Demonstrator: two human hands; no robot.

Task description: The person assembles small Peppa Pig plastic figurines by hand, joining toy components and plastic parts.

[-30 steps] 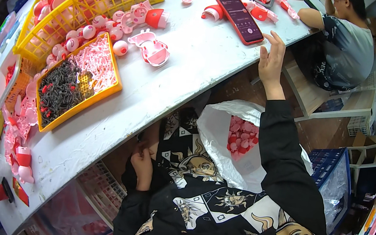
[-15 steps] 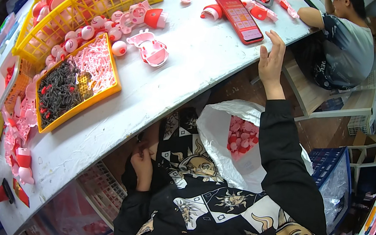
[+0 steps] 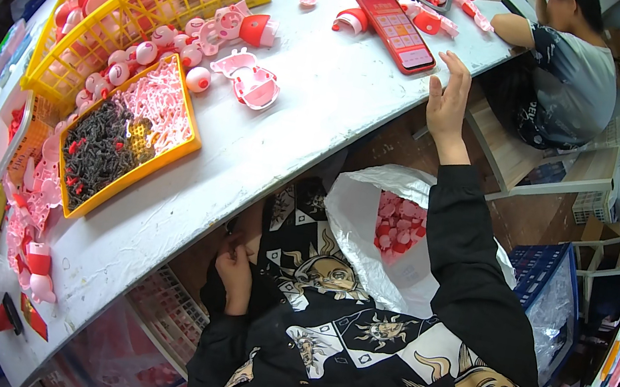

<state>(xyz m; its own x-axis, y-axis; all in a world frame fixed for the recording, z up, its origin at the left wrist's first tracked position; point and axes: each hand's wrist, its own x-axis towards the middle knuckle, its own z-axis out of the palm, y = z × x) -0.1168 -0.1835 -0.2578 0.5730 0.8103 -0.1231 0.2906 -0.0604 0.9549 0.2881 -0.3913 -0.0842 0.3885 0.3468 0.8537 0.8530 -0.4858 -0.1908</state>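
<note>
My right hand [image 3: 448, 98] is raised at the white table's [image 3: 324, 106] front edge, fingers spread and holding nothing, just below a red phone [image 3: 395, 30] lying flat. My left hand [image 3: 233, 272] is curled shut below the table edge against my patterned black shirt; I see nothing in it. A white plastic bag [image 3: 367, 243] of red and pink caps rests in my lap between my arms. Pink and red plastic shell parts [image 3: 250, 83] lie on the table to the left of the phone.
A yellow basket [image 3: 154, 3] holds many pink parts. An orange tray [image 3: 128, 136] has dark screws and pale pink pieces. Another person [image 3: 572, 73] sits at the table's far right end. A blue crate [image 3: 548, 280] stands on the floor to the right.
</note>
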